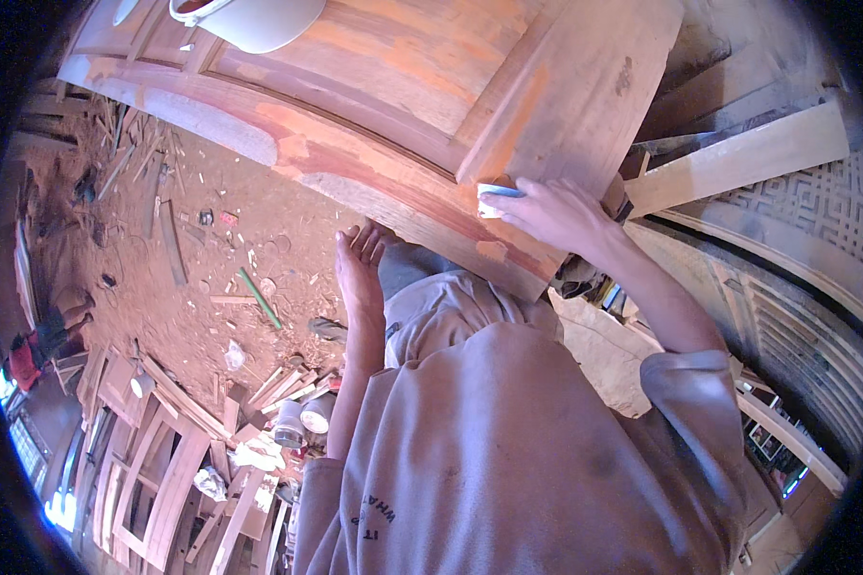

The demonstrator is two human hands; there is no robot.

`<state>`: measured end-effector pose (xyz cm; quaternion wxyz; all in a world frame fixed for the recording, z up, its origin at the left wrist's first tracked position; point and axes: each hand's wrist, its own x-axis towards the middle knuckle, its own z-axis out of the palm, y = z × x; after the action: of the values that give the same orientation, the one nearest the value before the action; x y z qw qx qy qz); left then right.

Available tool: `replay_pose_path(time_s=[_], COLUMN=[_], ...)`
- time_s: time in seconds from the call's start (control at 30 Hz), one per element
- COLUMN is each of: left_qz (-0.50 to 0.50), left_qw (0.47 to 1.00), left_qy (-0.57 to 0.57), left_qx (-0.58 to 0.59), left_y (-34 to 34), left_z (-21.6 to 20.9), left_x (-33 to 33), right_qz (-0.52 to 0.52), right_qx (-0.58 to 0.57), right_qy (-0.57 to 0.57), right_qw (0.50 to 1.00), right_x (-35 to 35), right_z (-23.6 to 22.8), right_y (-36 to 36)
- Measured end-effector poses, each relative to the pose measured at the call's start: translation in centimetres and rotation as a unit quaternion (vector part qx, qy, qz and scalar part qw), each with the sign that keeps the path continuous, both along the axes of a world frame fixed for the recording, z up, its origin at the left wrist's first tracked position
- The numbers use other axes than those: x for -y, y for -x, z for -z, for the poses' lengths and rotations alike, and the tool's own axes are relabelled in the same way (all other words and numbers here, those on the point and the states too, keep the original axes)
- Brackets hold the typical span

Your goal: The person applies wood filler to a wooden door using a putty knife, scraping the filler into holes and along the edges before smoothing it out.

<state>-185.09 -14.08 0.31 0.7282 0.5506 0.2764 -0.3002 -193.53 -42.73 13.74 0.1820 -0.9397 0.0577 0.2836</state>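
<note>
My right hand (558, 211) is closed on a small pale scraper (497, 199), white with a bluish edge. It presses the scraper to the wooden door panel (585, 105), near the inner corner of its frame. Orange filler (460, 196) is smeared in patches over the wood and lies right beside the scraper. My left hand (360, 257) hangs below the panel's near edge, palm partly showing, fingers stretched out and holding nothing. A white bucket (268, 27) stands on the panel at the top; its inside is mostly cut off, with some reddish-brown showing.
Wood scraps and shavings litter the dirt floor (201, 287), among them a green stick (259, 297). Wooden frames (153, 489) and tins (291, 422) lie at the lower left. Boards (738, 158) and a slatted panel (805, 335) stand close on the right.
</note>
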Motion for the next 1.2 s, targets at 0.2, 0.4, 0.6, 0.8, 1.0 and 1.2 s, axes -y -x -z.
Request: replay_pose_path(time_s=[0.2, 0.4, 0.6, 0.8, 1.0, 1.2], left_qz=[-0.03, -0.06, -0.068, -0.069, -0.044, -0.043], left_qw=[0.999, 0.998, 0.997, 0.996, 0.998, 0.997], left_qy=[0.016, 0.016, 0.006, 0.023, 0.041, 0.036], left_qx=[0.002, -0.021, -0.026, -0.051, -0.028, -0.046], left_y=[1.3, 2.2, 1.8, 1.1, 0.0, 0.2], left_z=[0.4, 0.6, 0.7, 1.6, 0.8, 1.6], left_x=[-1.3, -2.1, -2.5, -1.7, 0.5, 1.2], right_qz=[-0.043, -0.096, 0.019, 0.132, 0.118, 0.08], right_qx=[-0.032, -0.051, 0.134, 0.151, 0.088, 0.121], right_qy=[0.05, 0.112, -0.034, -0.031, 0.009, -0.047], right_qw=[0.997, 0.988, 0.99, 0.979, 0.989, 0.988], right_x=[1.2, 5.8, 7.9, 2.9, 5.5, 7.1], right_z=[1.2, 0.0, 1.4, 5.7, 3.6, 5.6], right_y=[-0.2, -0.6, 2.4, 3.5, 4.6, 2.3])
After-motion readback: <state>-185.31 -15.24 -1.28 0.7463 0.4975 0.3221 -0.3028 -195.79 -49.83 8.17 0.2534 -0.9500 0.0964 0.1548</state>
